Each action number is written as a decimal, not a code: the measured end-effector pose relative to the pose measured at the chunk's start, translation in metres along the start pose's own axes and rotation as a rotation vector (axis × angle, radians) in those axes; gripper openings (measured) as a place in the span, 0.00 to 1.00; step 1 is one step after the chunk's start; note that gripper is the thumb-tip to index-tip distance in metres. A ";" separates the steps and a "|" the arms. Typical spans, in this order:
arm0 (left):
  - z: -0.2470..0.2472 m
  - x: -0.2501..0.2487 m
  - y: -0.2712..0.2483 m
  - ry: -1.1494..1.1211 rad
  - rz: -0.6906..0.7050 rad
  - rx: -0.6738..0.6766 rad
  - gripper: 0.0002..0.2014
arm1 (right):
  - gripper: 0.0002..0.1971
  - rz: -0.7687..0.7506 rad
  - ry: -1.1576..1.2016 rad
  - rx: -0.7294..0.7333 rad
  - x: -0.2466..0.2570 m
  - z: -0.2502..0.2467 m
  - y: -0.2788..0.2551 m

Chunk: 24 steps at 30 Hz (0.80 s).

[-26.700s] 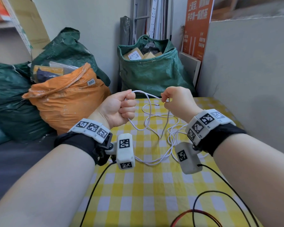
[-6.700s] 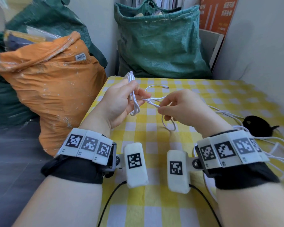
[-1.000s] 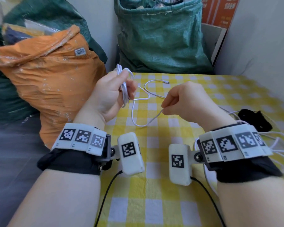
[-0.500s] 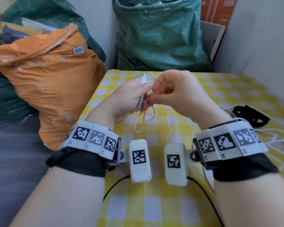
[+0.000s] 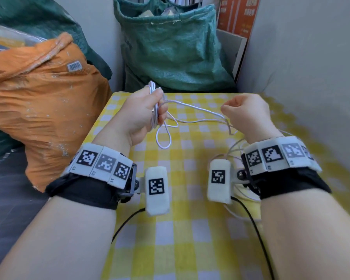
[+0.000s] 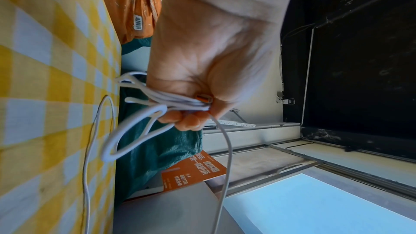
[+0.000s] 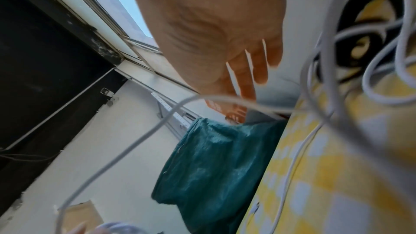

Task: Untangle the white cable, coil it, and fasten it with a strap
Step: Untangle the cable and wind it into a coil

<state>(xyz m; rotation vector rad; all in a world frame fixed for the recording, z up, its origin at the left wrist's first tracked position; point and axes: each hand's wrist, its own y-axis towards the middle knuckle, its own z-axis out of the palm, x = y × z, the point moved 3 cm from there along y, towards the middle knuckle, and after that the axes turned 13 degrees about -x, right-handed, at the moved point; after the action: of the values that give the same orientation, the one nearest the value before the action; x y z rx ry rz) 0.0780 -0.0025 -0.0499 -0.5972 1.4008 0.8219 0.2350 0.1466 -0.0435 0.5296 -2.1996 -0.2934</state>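
**Hands drawn apart, next length of cable paid out**

Since half a second ago, when both hands were bunched together over the coil, the right hand (image 5: 245, 112) has been drawn away toward 3 o'clock, and a run of cable (image 5: 194, 110) is now stretched between the two.

The coil (image 5: 155, 102) is clamped in the left hand (image 5: 141, 114), fingers curled round several folded loops; a connector end is seen pinned under the thumb in the left wrist view, and one loop hangs below the fist. The right hand is curled, with the cable passing at its fingertips in the head view; in the right wrist view the fingers look fairly straight and blurred, so a firm pinch cannot be confirmed.

The free run lies with its long axis from 9 to 3 o'clock, left fist to right hand, then drops to more slack on the table (image 5: 190, 249) near 5 o'clock. A black strap (image 7: 369, 24) is seen among that slack, nearer the right hand. The next wrap is judged to call for the right hand to be carried back toward 9 o'clock.
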 end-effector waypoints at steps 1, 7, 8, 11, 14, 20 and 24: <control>0.004 -0.002 0.000 -0.016 -0.014 -0.003 0.14 | 0.07 0.036 -0.046 -0.043 -0.010 -0.008 0.006; 0.013 -0.020 -0.002 0.015 -0.016 -0.053 0.15 | 0.19 0.262 -0.304 0.033 -0.062 -0.050 0.015; 0.015 -0.026 -0.006 0.013 -0.021 -0.063 0.15 | 0.18 0.266 -0.282 0.050 -0.061 -0.056 0.011; 0.020 -0.039 -0.016 0.008 -0.053 -0.071 0.14 | 0.17 0.250 -0.181 -0.008 -0.047 -0.070 0.000; 0.021 -0.057 -0.029 0.033 -0.055 -0.052 0.14 | 0.19 0.197 -0.072 -0.042 -0.021 -0.085 -0.010; 0.012 -0.105 -0.056 0.038 -0.009 -0.004 0.13 | 0.10 0.086 0.094 0.156 0.034 -0.099 -0.034; 0.005 -0.139 -0.073 0.103 0.023 0.047 0.12 | 0.13 -0.058 0.299 0.354 0.090 -0.109 -0.064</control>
<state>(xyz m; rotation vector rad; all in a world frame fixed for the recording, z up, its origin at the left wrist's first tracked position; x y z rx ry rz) 0.1419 -0.0626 0.0809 -0.5958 1.5190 0.7835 0.2862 0.0449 0.0616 0.7777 -1.9519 0.1435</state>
